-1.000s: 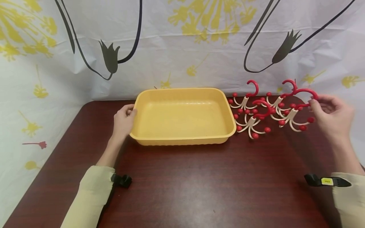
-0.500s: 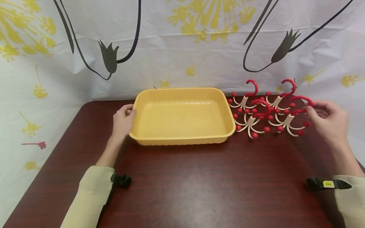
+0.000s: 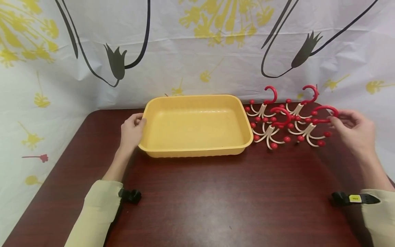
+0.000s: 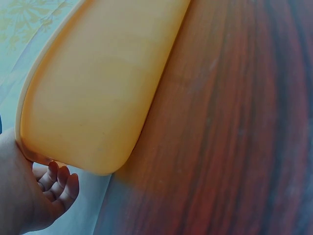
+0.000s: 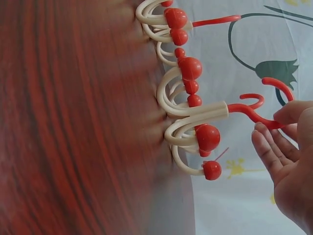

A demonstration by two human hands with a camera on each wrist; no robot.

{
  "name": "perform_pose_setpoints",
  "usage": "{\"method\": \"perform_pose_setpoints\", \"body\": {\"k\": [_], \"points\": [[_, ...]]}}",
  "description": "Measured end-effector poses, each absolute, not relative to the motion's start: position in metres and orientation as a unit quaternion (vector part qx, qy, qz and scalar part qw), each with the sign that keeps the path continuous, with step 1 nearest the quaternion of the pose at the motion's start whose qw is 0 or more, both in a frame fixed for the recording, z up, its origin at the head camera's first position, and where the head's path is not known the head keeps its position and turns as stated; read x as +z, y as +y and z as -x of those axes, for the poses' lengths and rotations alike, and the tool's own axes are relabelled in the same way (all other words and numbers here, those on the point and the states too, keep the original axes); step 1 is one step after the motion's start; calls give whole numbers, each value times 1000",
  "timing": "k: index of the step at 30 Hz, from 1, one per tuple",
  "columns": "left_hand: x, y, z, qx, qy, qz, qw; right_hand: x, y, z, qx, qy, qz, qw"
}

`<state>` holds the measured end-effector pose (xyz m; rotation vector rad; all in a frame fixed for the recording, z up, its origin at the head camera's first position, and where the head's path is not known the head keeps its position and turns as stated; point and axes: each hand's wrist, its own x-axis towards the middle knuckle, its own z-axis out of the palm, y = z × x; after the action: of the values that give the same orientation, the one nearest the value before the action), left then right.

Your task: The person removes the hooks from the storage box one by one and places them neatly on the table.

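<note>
A yellow plastic basin [image 3: 195, 150] sits upright toward the back of the table. My left hand [image 3: 132, 132] holds its left end at the rim; in the left wrist view the fingers [image 4: 61, 182] curl beside the basin's end, and the thumb is mostly hidden. To the right, my right hand [image 3: 358, 133] pinches the red hook of a multi-arm rotating hanger [image 3: 309, 129] with cream arms and red ball tips. In the right wrist view, this hanger [image 5: 210, 110] stands with its arms down at the tabletop, thumb and fingers on the hook.
Beside the basin stand more such hangers: one at front left [image 3: 270, 132], one behind it [image 3: 262, 110], and one at back right [image 3: 298, 109]. Their arms crowd close together. A dark red-brown wooden table [image 3: 197, 199] lies in front, and a flower-print white cloth [image 3: 172, 65] hangs behind.
My right hand has lowered the front right hanger and moved it slightly left, closer to the other hangers. The left hand stays at the basin. The head view has shifted a little.
</note>
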<state>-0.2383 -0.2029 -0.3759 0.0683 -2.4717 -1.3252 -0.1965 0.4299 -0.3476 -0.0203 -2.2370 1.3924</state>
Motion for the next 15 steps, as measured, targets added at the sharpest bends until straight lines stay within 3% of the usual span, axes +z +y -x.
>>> {"method": "perform_pose_setpoints", "body": {"k": [7, 15], "points": [[-375, -202, 238, -462, -872, -23, 159, -341, 432, 190, 526, -815, 32, 241], [-374, -203, 236, -456, -877, -15, 153, -332, 429, 192, 463, -842, 46, 273]]}}
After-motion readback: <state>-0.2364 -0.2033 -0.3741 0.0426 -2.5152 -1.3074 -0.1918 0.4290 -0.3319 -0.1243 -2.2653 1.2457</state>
